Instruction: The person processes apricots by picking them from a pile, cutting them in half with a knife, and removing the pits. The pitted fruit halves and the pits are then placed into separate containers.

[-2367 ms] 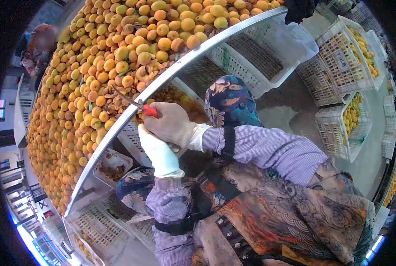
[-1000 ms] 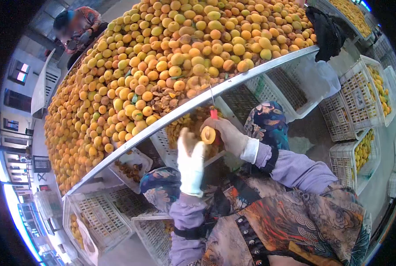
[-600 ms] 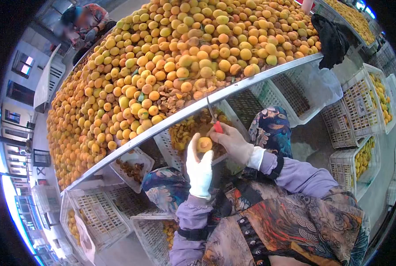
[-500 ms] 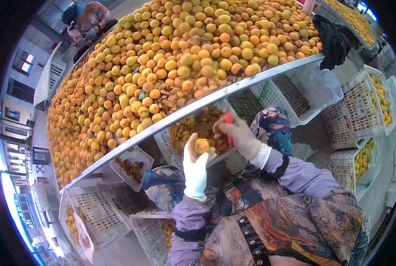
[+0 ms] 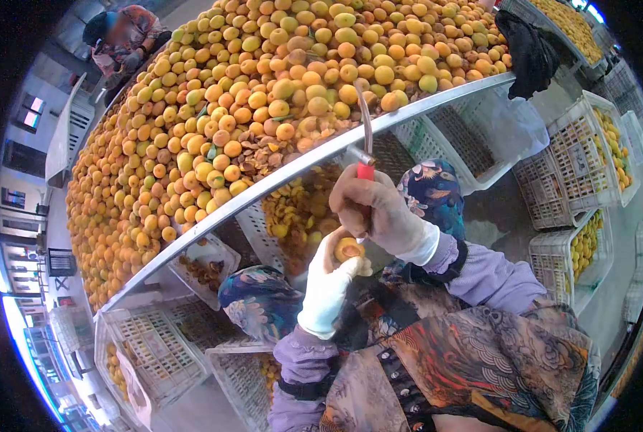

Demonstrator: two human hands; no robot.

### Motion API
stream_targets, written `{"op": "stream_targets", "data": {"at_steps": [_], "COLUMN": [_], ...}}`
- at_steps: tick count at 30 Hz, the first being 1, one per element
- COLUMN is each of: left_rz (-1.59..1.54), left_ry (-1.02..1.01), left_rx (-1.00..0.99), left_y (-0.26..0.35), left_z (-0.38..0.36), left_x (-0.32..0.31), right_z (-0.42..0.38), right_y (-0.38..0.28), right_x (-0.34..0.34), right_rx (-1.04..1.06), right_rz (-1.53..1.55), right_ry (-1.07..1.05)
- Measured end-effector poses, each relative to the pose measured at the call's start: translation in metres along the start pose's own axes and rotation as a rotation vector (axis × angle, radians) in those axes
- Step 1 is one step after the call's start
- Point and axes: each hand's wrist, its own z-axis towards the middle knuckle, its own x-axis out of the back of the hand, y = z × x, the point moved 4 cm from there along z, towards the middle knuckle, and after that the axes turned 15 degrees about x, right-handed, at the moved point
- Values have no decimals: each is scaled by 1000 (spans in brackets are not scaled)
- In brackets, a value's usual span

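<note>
In a white glove, my left hand point(image 5: 323, 299) is closed around a cut apricot point(image 5: 349, 250), its reddish-brown centre facing up. My right hand point(image 5: 383, 216), in a stained glove, grips a curved knife point(image 5: 365, 171) by its red handle, with the narrow blade pointing up and away past the table edge. The two hands are close together, the right just above the apricot. Below them a white crate point(image 5: 253, 234) holds many apricot pieces point(image 5: 282, 209). Whether the apricot still has its stone is hard to tell.
A large heap of whole apricots point(image 5: 264, 93) covers the metal-edged table point(image 5: 264, 186) ahead. Crates with yellow fruit stand at right point(image 5: 552, 180) and left point(image 5: 156, 338). A black cloth point(image 5: 527, 54) hangs over the table corner. Another person point(image 5: 123, 47) sits at far left.
My right hand has turned, so the knife blade now points upward, and it has come nearer the apricot. My left hand has shifted down and right. The view has moved slightly.
</note>
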Motion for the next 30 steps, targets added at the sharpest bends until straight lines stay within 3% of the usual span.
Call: {"op": "stream_targets", "data": {"at_steps": [9,12,14,16,18,20,22,24,27,30], "left_rz": [-43,-13,28,32,36,32,20,9,62,-52], "left_ry": [-15,-17,29,60,96,110,104,99,169,114], "left_rx": [57,58,43,33,20,32,28,18,-30,8], "left_y": [-5,-7,-9,-10,-10,-12,-14,-19,-16,-16], "left_z": [3,5,6,7,7,6,9,14,16,17], "left_x": [-7,-6,-7,-10,-10,-11,-7,-3,4,8], "right_z": [-8,-12,-14,-8,-5,-7,-7,-7,-1,3], "right_y": [8,13,18,20,31,46,46,37,31,17], "right_x": [-1,0,-4,8,23,30,30,26,21,17], "right_rx": [-119,-15,-5,-158,-78,-148,-134,-154,-97,-51], "right_rz": [5,-150,-73,-4,12,335,394,82,-44,-79], "right_ry": [-7,-91,-45,165,134,120,114,269,155,93]}}
